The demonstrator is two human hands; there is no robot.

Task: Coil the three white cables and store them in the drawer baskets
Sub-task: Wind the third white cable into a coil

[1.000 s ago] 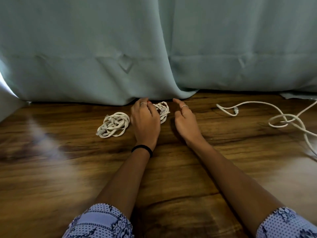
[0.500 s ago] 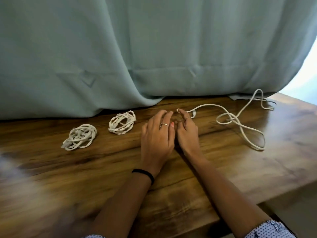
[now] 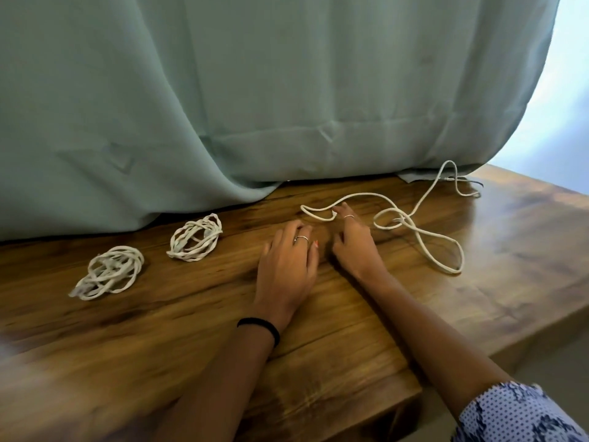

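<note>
Two hands reach across a wooden counter (image 3: 350, 362) toward a loose white cable (image 3: 424, 250).

The right hand (image 3: 353, 240) touches the cable's near end with its fingers (image 3: 345, 212); the left hand (image 3: 287, 266) rests flat beside it. Two coiled cables, one nearer (image 3: 110, 271) and one farther (image 3: 196, 237), lie to the left below a pale green curtain (image 3: 255, 90).

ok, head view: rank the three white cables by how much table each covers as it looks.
1. Loose cable, sprawled on the right, clearly largest.
2 and 3. Left coil and middle coil: near alike. The left one looks slightly bigger, but it lies nearer the camera, so no ranking.
</note>
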